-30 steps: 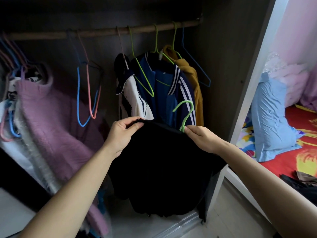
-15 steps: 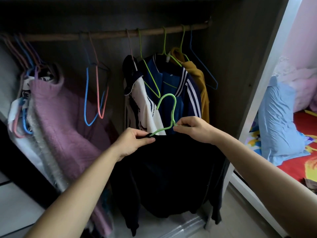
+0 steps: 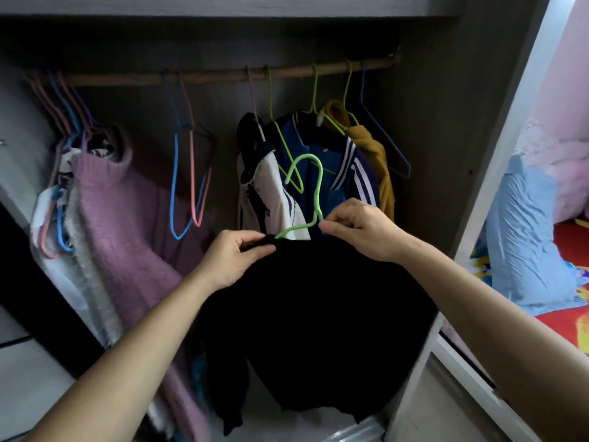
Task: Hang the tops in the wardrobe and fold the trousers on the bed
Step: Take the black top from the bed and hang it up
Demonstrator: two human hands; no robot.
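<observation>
Black top point(image 3: 318, 314): dark garment draped on a green hanger point(image 3: 314, 189), held in front of the open wardrobe, its hem hanging below both wrists. Left hand point(image 3: 236, 260): thumb and fingers pinch the black cloth at the hanger's left shoulder. Right hand point(image 3: 360, 231): fingers curled, thumb and forefinger pinching the foot of the hanger's neck. The hook stands free above the hands, well below the wooden rail point(image 3: 216, 77). Directly behind the hands (between hook and rail): white printed garment point(image 3: 274, 199), blue striped jacket point(image 3: 322, 167), mustard top point(image 3: 377, 154), crowded together. Beyond the right hand: an empty blue hanger point(image 3: 393, 148). Up and left of the left hand: empty blue and pink hangers point(image 3: 191, 186); further left, a mauve sweater point(image 3: 121, 224). Far right of the right hand: pale blue pillow point(image 3: 526, 244) on the bed point(image 3: 567, 282).
</observation>
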